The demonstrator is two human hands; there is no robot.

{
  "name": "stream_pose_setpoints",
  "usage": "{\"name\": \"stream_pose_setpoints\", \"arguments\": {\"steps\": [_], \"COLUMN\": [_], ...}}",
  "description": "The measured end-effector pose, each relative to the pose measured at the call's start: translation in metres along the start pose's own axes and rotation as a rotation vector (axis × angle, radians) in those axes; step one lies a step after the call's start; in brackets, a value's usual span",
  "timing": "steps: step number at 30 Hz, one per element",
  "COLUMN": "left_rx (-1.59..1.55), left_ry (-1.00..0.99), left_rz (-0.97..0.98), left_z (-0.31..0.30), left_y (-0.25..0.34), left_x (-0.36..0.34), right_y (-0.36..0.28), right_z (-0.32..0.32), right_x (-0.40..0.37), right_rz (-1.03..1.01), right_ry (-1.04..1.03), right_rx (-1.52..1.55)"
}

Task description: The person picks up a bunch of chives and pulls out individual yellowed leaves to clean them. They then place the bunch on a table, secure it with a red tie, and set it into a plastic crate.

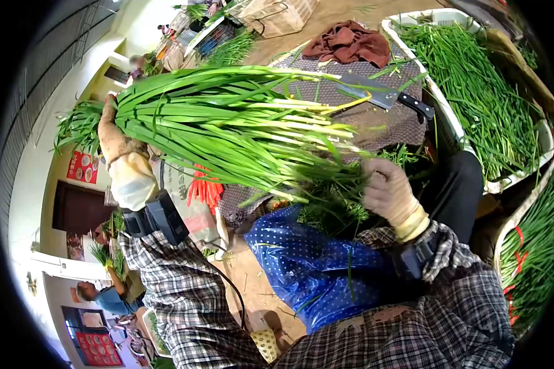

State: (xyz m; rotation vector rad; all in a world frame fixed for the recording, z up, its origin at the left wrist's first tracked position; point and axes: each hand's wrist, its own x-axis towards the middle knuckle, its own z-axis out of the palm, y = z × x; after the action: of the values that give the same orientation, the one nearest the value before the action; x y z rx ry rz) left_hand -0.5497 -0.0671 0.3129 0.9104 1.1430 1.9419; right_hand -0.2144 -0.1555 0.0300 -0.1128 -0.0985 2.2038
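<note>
Two gloved hands at work: my left [114, 138] and my right [388, 192], either side of one large bunch.
Long, flat-leaved green bunch with pale stems [228, 126]: raised in front of the grey textured cover [400, 126], leaf ends left, stem ends right.
Left hand: closed round the leafy end; fingers mostly hidden by leaves.
Right hand: fingers bent inward, partly closed, beside the loose stem ends; blurred, so I cannot tell whether it grips any.
Broad steel knife with black riveted handle [416, 106]: lying at the cover's right edge, handle outward.
Crumpled brown cloth [348, 44]: at the cover's top edge.
White plastic basket [440, 92]: right of the cover, filled with cut green leaves [474, 92].
Bright red strips [206, 189]: near the cover's lower left edge.
Blue dotted plastic sheet [314, 264]: below the bunch, across my lap.
</note>
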Motion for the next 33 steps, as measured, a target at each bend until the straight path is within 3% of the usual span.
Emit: {"name": "stream_pose_setpoints", "arguments": {"steps": [1,2,3,4,5,6,7,9,10,11,13,14,15,17,19,21,22,25,27,29,33], "left_rx": [0.012,0.013,0.014,0.001,-0.011,-0.026,-0.029,-0.076,-0.039,-0.058,0.025,0.035,0.034,-0.035,-0.02,0.04,0.056,-0.091,-0.118,-0.019,-0.004], "left_ry": [-0.134,-0.092,-0.056,0.0,0.057,0.001,-0.028,-0.036,-0.05,-0.089,-0.049,-0.157,-0.195,-0.323,-0.369,-0.294,-0.312,-0.368,-0.41,-0.375,-0.252], "left_rz": [0.006,0.028,0.049,0.088,0.128,0.12,0.191,0.082,0.064,0.011,0.087,0.075,0.096,0.104,-0.003,0.022,0.043,-0.083,-0.029,0.056,0.079], "left_z": [-0.015,-0.014,-0.01,-0.003,0.001,-0.013,-0.014,-0.003,-0.002,0.012,0.032,0.037,0.041,0.04,0.04,0.033,0.028,0.021,0.012,0.009,0.012], "left_y": [0.005,0.007,0.008,0.007,0.006,0.01,0.008,0.008,0.008,0.008,0.002,0.001,0.0,0.002,0.006,0.001,-0.003,-0.005,-0.008,-0.012,-0.03], "left_x": [0.014,0.015,0.016,0.014,0.013,0.027,0.023,0.005,0.0,-0.023,-0.053,-0.068,-0.076,-0.082,-0.1,-0.095,-0.09,-0.096,-0.091,-0.088,-0.092], "right_y": [-0.004,0.001,-0.009,0.002,0.011,0.008,0.005,-0.005,-0.008,-0.015,-0.027,-0.032,-0.023,-0.014,-0.007,0.01,0.01,0.0,-0.001,0.005,0.005], "right_z": [-0.018,-0.005,-0.046,-0.071,-0.035,0.001,0.024,0.057,0.071,0.084,0.097,0.121,0.103,0.113,0.106,0.074,0.067,0.034,0.009,0.005,-0.066], "right_x": [-0.003,-0.007,-0.013,-0.013,-0.011,-0.02,-0.023,-0.02,-0.007,0.009,0.053,0.069,0.086,0.086,0.083,0.094,0.091,0.07,0.066,0.045,0.037], "right_rz": [-0.029,-0.129,0.09,0.032,-0.044,0.439,0.25,-0.61,-0.91,-1.246,-1.041,-0.381,-0.646,-0.496,-0.573,-1.012,-1.01,-1.57,-0.959,-0.764,-0.363], "right_ry": [0.196,0.605,0.484,0.441,0.339,0.428,0.405,0.179,0.004,-0.002,0.112,0.131,-0.005,-0.199,-0.089,-0.12,-0.111,0.089,0.256,0.233,0.428], "right_rx": [0.044,-0.194,-0.572,-1.414,-2.252,-2.406,-2.414,-2.095,-1.782,-1.943,-2.233,-2.215,-1.969,-1.398,-1.422,-1.537,-1.535,-2.433,-2.239,-2.411,-2.368]}}
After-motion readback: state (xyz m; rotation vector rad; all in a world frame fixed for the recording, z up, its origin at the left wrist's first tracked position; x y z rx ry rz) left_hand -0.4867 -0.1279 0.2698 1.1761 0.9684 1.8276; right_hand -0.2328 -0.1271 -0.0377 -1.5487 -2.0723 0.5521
